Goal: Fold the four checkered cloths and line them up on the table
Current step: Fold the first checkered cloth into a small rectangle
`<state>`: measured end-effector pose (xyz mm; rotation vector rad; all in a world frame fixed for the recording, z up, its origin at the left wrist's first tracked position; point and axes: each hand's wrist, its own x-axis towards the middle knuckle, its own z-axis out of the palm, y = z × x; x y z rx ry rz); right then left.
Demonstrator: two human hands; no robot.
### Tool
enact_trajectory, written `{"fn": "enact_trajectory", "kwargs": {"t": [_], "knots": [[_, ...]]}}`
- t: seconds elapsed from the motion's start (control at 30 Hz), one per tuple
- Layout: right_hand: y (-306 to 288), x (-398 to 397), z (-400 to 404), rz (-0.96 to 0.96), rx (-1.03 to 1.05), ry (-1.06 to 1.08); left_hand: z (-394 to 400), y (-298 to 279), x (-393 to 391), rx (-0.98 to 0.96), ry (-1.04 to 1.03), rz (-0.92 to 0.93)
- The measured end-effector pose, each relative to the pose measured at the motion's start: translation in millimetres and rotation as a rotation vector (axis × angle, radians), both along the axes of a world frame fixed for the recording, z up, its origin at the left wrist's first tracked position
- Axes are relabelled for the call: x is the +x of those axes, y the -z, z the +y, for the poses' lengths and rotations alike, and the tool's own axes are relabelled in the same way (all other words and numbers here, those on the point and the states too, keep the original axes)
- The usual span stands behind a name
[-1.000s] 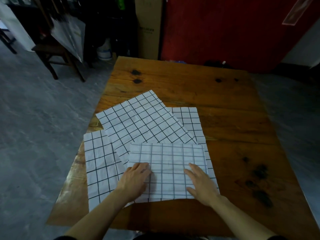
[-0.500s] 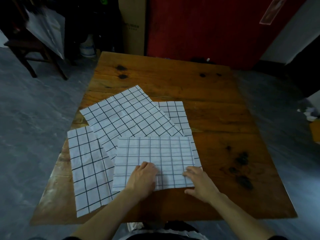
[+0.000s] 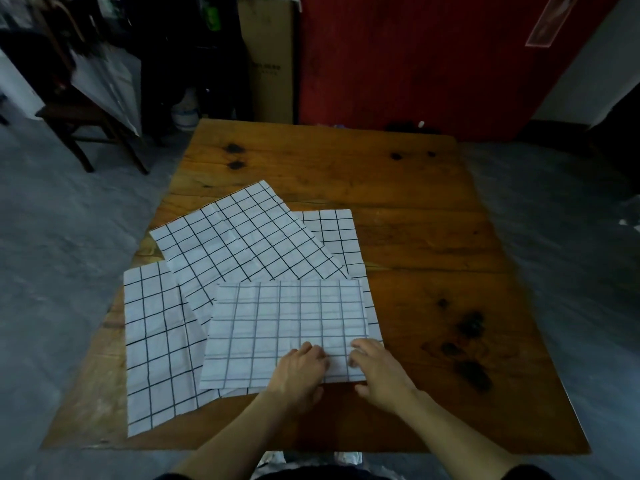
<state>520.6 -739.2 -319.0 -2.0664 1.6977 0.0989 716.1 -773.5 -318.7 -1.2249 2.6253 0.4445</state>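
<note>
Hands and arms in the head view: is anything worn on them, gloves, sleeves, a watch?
The left hand and right hand are bare, with no gloves, and no rings or watch can be seen. Both forearms are uncovered up from the wrists. Dark fabric shows only at the bottom edge of the frame near the right elbow, apparently a short dark sleeve. No markings visible in this dim light.

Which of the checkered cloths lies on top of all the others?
The faint-lined cloth nearest the person, under both hands. Its edges run unbroken over the others, and its grid is pale grey, while theirs is bold black.
</note>
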Motion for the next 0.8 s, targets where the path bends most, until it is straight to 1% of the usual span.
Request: {"fn": "enact_trajectory", "kwargs": {"t": [0.2,0.33,0.53,0.7,0.8], "knots": [[5.8,-9.2,2.0,-0.049,-0.003,0.008,3.8,2.4,-6.1,-0.054,-0.021,0.018],[7.5,-11.7,1.6,-0.058,0.002,0.008,4.5,4.7,-9.3,-0.077,0.021,0.003],[5.8,-10.9,-0.2,-0.043,0.007,0.001,3.2,5.9,-13.4,-0.056,0.056,-0.035],[3.5,-11.9,0.3,-0.053,-0.009,0.029,-7.1,-3.1,-15.1,-0.030,-0.035,0.076],[0.0,-14.6,-3.0,-0.073,-0.086,0.051,-20.4,-20.5,-8.6,0.002,-0.039,0.143]]}}
